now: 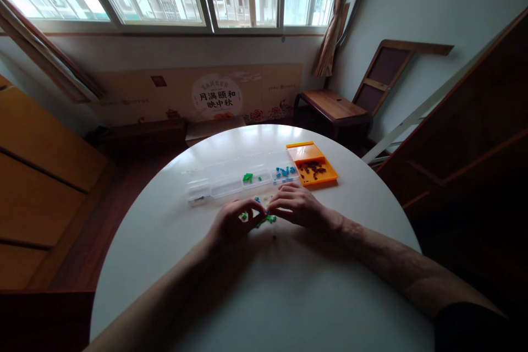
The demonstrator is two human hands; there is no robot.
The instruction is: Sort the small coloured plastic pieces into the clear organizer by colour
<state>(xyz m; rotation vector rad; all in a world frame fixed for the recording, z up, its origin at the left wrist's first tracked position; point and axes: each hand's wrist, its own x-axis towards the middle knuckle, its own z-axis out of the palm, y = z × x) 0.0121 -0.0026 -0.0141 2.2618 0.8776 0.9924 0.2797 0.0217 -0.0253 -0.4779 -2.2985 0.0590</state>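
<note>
Over the middle of the white table, my left hand (239, 216) and my right hand (299, 206) meet at their fingertips. Both are closed in a pinch around a small blue plastic piece (267, 212), which shows only as a speck between them. Beneath and around the fingers lie loose green pieces (270, 219), with a few blue and pale ones just behind. One green piece (274, 237) sits apart, closer to me. My fingers cover part of this pile, and the exact shape of the pieces is too small to tell.
Beyond my hands stretches a clear compartment box (226, 189) holding green pieces (248, 177) and blue pieces (284, 172) in separate sections. At its right end stands an orange box (319, 182) with dark pieces (313, 169). A wooden chair (334, 104) stands behind the round table (165, 264).
</note>
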